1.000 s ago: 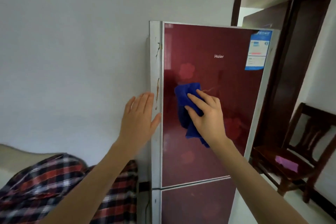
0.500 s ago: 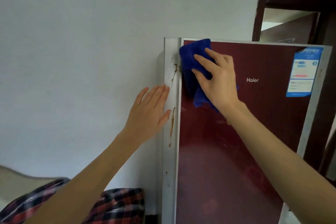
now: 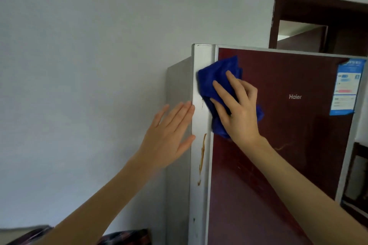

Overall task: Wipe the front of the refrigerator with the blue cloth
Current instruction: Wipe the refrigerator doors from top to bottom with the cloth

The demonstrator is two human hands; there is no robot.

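The refrigerator (image 3: 288, 145) has a dark red glossy front door with a white logo and a silver strip down its left edge. A crumpled blue cloth (image 3: 214, 77) lies against the door's upper left corner, overlapping the silver strip. My right hand (image 3: 239, 109) presses the cloth flat onto the door with straight, spread fingers. My left hand (image 3: 169, 137) rests flat on the refrigerator's grey left side, fingers straight, its fingertips at the front edge.
Orange-brown drip stains (image 3: 202, 157) run down the silver strip below the cloth. A blue and white label (image 3: 346, 87) is stuck at the door's upper right. A dark wooden door frame (image 3: 318, 16) stands behind. A plaid fabric (image 3: 123, 237) lies at the bottom left.
My right hand carried the cloth from mid-door up to the top left corner, then slightly down and left over the silver strip. My left hand stays on the side.
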